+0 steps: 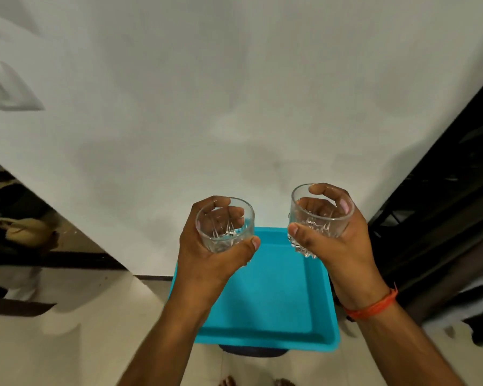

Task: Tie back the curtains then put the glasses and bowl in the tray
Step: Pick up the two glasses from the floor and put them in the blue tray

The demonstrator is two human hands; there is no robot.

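Note:
My left hand (207, 252) grips a clear cut-glass tumbler (226, 225), fingers wrapped behind it and thumb across its front. A second clear tumbler (319, 218) is held the same way by my right hand (338, 246), which has an orange band at the wrist. Both glasses are upright and held in the air above a bright blue rectangular tray (268, 302) that lies below, close to a white wall. The tray's visible floor is bare. No bowl or curtain is in view.
The white wall (234, 93) fills the upper view. A dark round object (253, 351) shows under the tray's near edge. Dark furniture (444, 204) stands at the right, cluttered dark items (20, 227) at the left, beige floor (81, 330) below.

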